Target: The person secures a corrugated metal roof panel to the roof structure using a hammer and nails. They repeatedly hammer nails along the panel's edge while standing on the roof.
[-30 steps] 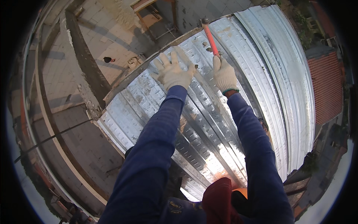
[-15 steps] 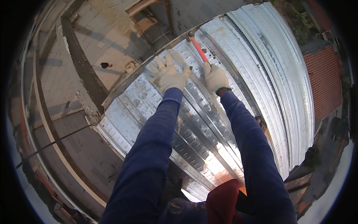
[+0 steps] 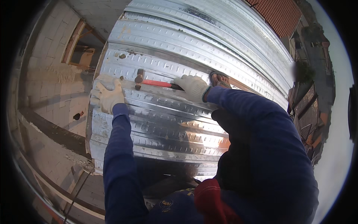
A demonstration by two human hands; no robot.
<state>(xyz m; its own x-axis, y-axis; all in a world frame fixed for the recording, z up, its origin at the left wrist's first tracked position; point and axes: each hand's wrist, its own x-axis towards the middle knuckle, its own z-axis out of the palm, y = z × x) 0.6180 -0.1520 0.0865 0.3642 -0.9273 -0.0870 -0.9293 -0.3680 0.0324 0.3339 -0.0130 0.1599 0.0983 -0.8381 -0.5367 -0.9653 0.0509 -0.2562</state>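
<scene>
My left hand [image 3: 109,96], in a cream knitted glove, presses its spread fingers onto ribbed metal decking sheets [image 3: 160,108] close to their left edge. My right hand [image 3: 192,87], gloved the same way, is closed around the black grip of a hammer [image 3: 158,83]. The hammer's red handle points left, low along a rib of the sheet, and its dark head is a short way right of my left hand. Whether the head touches the metal I cannot tell.
A sandalled foot [image 3: 220,79] stands on the decking beside my right hand. Small crumbs of debris [image 3: 122,56] lie on the metal. Past the left edge, the space drops to a block wall [image 3: 50,48] and a concrete beam [image 3: 52,128]. A red tiled roof [image 3: 274,15] is at upper right.
The view has turned, so the sheets' ribs now run more sideways. The hammer has swung from pointing away to pointing left. My left hand remains spread on the metal near the edge.
</scene>
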